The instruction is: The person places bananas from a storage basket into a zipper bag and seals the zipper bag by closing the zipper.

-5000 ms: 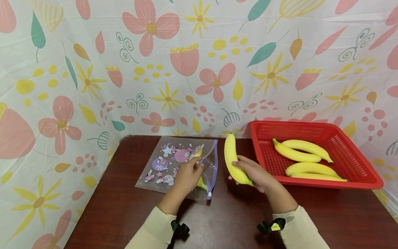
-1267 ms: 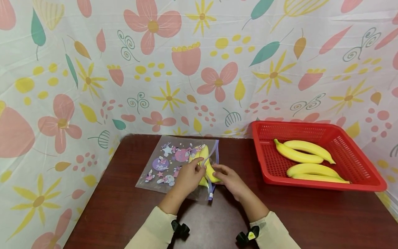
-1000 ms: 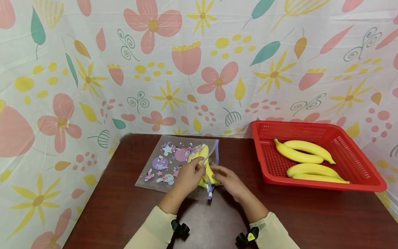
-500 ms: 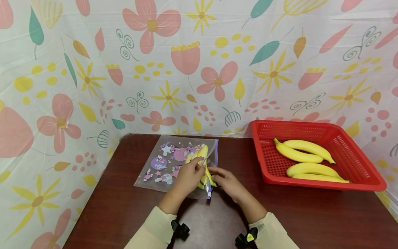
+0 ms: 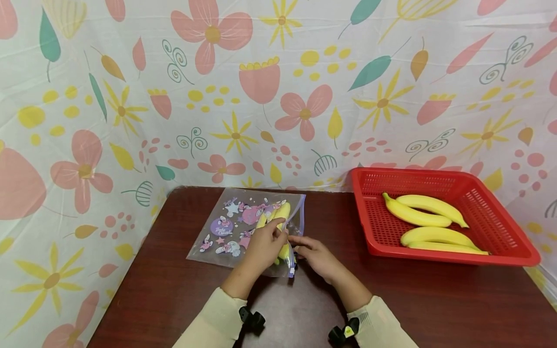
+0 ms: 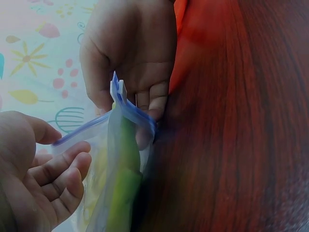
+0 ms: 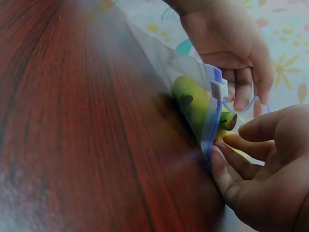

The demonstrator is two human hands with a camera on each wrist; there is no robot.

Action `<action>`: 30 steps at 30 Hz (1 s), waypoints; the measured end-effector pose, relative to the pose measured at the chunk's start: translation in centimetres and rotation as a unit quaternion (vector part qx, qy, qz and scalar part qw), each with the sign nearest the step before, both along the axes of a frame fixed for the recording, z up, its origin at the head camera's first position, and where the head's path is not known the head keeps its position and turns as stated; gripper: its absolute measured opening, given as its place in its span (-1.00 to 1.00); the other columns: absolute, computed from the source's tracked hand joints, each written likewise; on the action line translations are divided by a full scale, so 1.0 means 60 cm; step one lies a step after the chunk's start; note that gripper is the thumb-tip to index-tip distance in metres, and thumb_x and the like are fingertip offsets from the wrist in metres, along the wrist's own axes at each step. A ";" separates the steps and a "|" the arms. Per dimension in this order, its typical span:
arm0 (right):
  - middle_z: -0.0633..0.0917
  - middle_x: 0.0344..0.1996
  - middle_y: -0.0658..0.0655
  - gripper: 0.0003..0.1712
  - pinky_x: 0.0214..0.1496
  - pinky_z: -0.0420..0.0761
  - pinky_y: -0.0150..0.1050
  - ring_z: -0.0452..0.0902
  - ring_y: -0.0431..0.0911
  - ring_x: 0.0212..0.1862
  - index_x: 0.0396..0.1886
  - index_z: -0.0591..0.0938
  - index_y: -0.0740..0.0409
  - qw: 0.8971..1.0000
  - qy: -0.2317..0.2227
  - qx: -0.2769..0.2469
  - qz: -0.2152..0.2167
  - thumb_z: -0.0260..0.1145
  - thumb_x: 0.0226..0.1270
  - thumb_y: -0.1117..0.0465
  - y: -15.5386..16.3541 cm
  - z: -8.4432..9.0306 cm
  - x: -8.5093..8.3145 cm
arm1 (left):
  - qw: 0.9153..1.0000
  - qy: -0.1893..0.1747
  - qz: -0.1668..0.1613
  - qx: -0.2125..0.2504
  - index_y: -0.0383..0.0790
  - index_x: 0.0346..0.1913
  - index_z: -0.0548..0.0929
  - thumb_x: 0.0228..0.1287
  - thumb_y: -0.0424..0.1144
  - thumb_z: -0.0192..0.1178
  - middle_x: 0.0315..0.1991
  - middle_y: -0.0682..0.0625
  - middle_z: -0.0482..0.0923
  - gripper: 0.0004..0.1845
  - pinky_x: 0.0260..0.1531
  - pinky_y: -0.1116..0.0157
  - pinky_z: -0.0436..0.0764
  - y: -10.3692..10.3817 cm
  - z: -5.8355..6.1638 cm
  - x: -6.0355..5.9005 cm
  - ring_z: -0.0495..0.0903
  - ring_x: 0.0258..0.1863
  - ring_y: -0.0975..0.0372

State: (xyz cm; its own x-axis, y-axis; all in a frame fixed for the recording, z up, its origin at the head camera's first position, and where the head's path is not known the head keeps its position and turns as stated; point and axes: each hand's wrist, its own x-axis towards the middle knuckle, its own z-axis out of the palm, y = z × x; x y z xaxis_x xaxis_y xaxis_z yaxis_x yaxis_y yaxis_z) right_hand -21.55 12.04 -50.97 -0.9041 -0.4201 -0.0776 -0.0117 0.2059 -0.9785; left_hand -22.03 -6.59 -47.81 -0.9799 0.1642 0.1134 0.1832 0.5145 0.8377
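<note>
A clear zip bag (image 5: 235, 227) printed with cartoon figures lies flat on the dark wooden table (image 5: 391, 299). Two yellow bananas (image 5: 282, 212) lie inside it near its mouth. My left hand (image 5: 278, 237) pinches the upper lip of the mouth and holds it raised. In the right wrist view the blue zip strip (image 7: 212, 121) and its white slider (image 7: 218, 88) sit by the left hand's fingers (image 7: 241, 96), and the banana ends (image 7: 227, 121) show inside. My right hand (image 5: 298, 240) has loosely bent fingers, with its fingertips (image 6: 149, 106) against the mouth's lower lip.
A red plastic basket (image 5: 513, 241) stands at the right of the table and holds several bananas (image 5: 417, 217). A flowered cloth (image 5: 261, 96) hangs close behind and to the left of the table. The table's front half is bare wood.
Five seconds ago my right hand held a banana outside the bag. That banana now lies inside, and over the last second the right hand has pushed it deeper, moving slightly left.
</note>
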 end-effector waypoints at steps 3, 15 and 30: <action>0.45 0.39 0.38 -0.49 0.24 0.58 -0.04 0.47 0.16 0.30 0.41 0.44 0.33 1.000 0.000 0.002 0.004 0.01 0.54 0.30 -0.001 0.000 0.001 | 1.000 0.003 0.002 -0.002 -0.23 0.35 0.52 0.48 -0.14 0.12 -0.41 0.08 0.68 -0.53 -0.68 0.32 0.53 0.000 0.001 0.001 0.50 -0.72 0.34; 0.51 0.36 0.35 -0.51 0.44 0.31 0.03 0.31 0.19 0.44 0.31 0.56 0.33 0.999 0.027 0.035 0.011 -0.04 0.46 0.42 -0.006 -0.003 0.008 | 1.000 0.007 0.005 -0.029 -0.16 0.32 0.56 0.47 -0.07 0.11 -0.45 0.15 0.62 -0.54 -0.53 0.38 0.49 0.003 0.001 0.000 0.48 -0.61 0.38; 0.39 0.47 0.33 -0.25 0.47 0.27 0.14 0.27 0.23 0.49 0.60 0.17 0.12 0.995 0.045 0.057 0.071 -0.08 0.42 0.48 -0.008 -0.003 0.011 | 1.000 0.005 -0.002 -0.002 -0.15 0.35 0.52 0.50 -0.17 0.09 -0.40 0.08 0.67 -0.57 -0.52 0.37 0.54 0.002 -0.005 0.000 0.56 -0.55 0.36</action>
